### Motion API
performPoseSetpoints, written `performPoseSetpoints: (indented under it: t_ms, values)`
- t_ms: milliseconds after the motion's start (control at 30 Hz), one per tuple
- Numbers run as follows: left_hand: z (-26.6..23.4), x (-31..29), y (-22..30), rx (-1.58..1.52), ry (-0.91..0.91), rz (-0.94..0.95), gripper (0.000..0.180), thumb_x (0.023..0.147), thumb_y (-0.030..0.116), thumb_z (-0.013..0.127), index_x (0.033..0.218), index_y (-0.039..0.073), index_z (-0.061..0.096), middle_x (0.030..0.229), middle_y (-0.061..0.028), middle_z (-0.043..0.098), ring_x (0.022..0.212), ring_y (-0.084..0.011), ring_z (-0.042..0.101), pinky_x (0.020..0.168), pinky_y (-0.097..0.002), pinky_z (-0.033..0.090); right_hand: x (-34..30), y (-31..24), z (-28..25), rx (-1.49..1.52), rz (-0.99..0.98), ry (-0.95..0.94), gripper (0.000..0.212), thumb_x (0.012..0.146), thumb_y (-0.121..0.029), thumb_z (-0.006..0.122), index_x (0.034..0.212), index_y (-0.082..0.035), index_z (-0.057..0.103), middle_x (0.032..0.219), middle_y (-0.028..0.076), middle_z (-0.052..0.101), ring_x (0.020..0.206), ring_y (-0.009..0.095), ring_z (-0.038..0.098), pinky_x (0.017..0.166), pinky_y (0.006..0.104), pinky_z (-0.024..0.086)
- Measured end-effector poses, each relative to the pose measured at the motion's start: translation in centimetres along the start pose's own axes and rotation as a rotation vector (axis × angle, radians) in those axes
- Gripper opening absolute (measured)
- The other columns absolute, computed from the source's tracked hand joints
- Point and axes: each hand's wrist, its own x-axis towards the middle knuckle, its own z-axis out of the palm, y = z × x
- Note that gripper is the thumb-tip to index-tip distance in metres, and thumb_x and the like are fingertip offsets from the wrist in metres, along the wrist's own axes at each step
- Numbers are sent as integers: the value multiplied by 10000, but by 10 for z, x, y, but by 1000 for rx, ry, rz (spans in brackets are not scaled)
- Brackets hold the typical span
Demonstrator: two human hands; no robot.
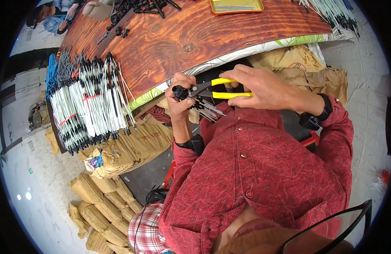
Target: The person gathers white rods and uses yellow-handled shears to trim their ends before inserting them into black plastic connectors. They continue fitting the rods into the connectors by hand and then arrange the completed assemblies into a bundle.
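My left hand [178,109] is closed around a black jointed part [180,92] with several thin metal rods [209,111] fanning out below it, like an umbrella frame. In my right hand [266,88] is a pair of pliers [223,81] with yellow handles, its handles spread apart. The jaws of the pliers meet the black part beside my left fingers, where a small round metal piece shows. Exactly what the jaws grip is too small to tell. Both hands are held in front of my chest, at the near edge of the wooden table [178,51].
Bundles of thin white rods with black ends [89,106] lie at the table's left. Black jointed parts [140,6] and a yellow tray [238,12] of thin rods are at the back. More rods [331,17] lie far right. Brown sacks [106,207] fill the lower left. Another person [56,21] works far left.
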Motion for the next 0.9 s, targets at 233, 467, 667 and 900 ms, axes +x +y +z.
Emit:
performPoseSetpoints:
  t_ms: [233,467,667,900]
  values:
    - [7,-3,4,63,-14,-9,487,636,284,909,987,18,701,1056,-104,558,896,-237,569,737,-341,490,8,5,-18,428,414,-416,730,964,-632,420,1213,43,542,685,36,532,465,140,493,462,327,437]
    - [8,0,-3,-118,-82,-74,495,657,309,905,1000,17,699,1019,-99,544,853,-230,556,714,-335,480,15,73,23,1303,414,-732,917,965,-712,220,1257,102,527,644,91,503,396,145,458,351,280,399]
    - [5,0,-9,-229,-76,-62,463,687,300,889,1002,18,700,923,-86,534,801,-231,549,668,-327,456,20,81,42,1466,388,-718,902,978,-691,205,1256,109,518,630,91,495,370,149,446,317,284,390]
    - [5,-7,-3,-194,-71,-50,446,671,267,878,989,12,699,857,-77,530,762,-233,554,664,-338,455,19,83,44,1327,191,-775,812,976,-665,327,1272,66,519,708,69,543,428,127,477,404,256,431]
